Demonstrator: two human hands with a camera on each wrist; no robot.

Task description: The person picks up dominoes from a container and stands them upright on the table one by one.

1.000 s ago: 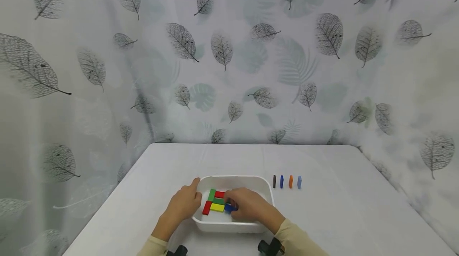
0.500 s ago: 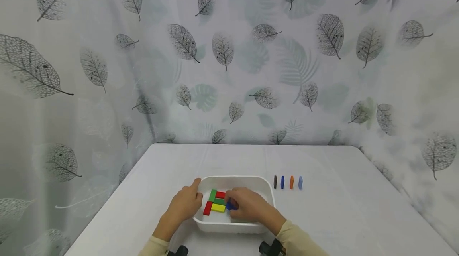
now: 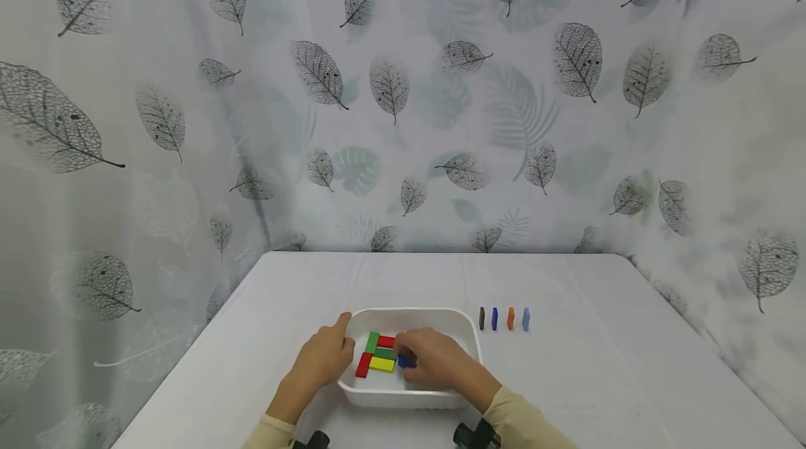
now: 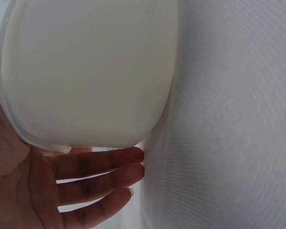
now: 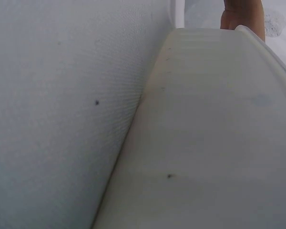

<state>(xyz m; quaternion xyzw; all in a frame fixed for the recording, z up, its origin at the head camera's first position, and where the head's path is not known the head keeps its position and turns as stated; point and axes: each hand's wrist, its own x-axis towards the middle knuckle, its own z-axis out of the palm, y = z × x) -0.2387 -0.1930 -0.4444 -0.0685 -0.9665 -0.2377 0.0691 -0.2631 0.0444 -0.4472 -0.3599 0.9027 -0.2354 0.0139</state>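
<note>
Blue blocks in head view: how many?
3: a held block in the right hand; a dark block and a light block standing right of the tray. The hand may hide more.

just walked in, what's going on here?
A person's right hand holds a dark blue block in a white tray, beside five red, green and yellow blocks. The left hand touches the tray's left end. Four thin blocks stand in a row right of the tray.
</note>
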